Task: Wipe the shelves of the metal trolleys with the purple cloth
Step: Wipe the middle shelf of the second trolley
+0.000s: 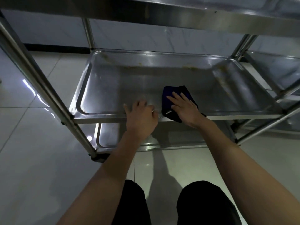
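A steel trolley stands in front of me, and its middle shelf (pixel 129 82) is a shallow tray with yellowish smears along the back and right walls. A dark purple cloth (pixel 168 101) lies folded near the shelf's front edge. My right hand (pixel 185 108) presses flat on the cloth, fingers spread. My left hand (pixel 141 116) grips the front rim of the same shelf, fingers curled over the edge, just left of the cloth.
The top shelf (pixel 178 15) overhangs close above. A lower shelf (pixel 110 135) sits below near the floor. A second trolley (pixel 276 70) abuts on the right. Upright posts (pixel 32 75) frame the left side. My knees are at the bottom, over pale floor tiles.
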Available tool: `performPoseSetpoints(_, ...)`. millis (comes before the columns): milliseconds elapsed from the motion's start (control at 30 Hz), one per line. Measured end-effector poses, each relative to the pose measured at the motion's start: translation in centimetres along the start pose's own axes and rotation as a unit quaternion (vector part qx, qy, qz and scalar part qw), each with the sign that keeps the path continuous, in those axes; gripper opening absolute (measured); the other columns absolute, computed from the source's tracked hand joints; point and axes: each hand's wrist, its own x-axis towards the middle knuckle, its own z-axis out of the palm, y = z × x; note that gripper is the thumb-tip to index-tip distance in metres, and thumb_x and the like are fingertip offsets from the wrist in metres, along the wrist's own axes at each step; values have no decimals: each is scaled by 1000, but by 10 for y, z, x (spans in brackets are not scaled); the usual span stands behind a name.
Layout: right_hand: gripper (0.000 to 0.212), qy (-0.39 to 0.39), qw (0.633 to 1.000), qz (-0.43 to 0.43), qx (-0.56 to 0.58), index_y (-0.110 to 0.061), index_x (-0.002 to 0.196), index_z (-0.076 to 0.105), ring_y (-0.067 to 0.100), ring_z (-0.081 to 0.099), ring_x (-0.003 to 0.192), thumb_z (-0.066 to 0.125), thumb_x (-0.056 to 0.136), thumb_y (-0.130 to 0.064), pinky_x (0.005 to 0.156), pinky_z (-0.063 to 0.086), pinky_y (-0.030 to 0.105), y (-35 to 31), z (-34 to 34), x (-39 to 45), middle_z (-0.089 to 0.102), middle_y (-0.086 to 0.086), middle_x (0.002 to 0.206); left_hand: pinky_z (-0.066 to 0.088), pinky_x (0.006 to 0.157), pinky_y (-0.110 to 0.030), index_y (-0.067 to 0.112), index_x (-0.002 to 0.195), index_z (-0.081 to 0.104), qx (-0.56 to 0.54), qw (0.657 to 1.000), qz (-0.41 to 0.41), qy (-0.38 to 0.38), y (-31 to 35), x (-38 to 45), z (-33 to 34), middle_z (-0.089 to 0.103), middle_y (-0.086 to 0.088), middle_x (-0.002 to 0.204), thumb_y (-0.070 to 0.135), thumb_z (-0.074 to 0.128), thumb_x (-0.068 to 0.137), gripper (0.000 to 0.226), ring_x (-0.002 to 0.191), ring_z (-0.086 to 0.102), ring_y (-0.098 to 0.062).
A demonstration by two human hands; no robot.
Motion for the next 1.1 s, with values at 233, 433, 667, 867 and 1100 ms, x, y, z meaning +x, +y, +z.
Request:
performPoseSetpoints(233,49,63,986,40,148,-31,152,40,20,11,154,41,103,-23,123,14,50,-8,-2,-1,22,-6,166,30,107,-65,26,103,72,19,999,4,39,-3,0,3,58,-1,123,40,40,97,36,118,51,-26)
performPoseSetpoints(433,57,79,985,89,126,-27,154,31,21,11,153,37,103,-51,121,14,55,-27,2,8,20,-5,166,35,102,-68,24,99,72,17,998,3,59,-4,2,5,60,-5,118,40,46,94,31,112,53,-31)
performPoseSetpoints(667,63,8,997,38,70,-24,162,2,17,-12,154,24,107,-44,122,-2,51,5,3,7,-9,-9,168,37,101,-61,24,97,75,-1,994,-18,111,-1,2,11,64,-3,112,40,49,91,31,107,56,-30)
performPoseSetpoints(867,62,20,997,7,75,-22,162,3,15,-10,154,25,107,-42,123,-1,49,65,-5,-6,-7,-9,168,33,107,-58,25,100,75,11,988,-77,132,12,3,15,67,-4,113,37,53,88,28,104,60,-32)
performPoseSetpoints(1100,63,27,995,-14,96,-23,162,7,14,-9,154,25,106,-44,122,-3,48,125,-7,-14,-4,-11,168,42,101,-47,23,109,69,8,1000,-13,11,130,29,17,63,-3,116,32,46,96,28,112,55,-27)
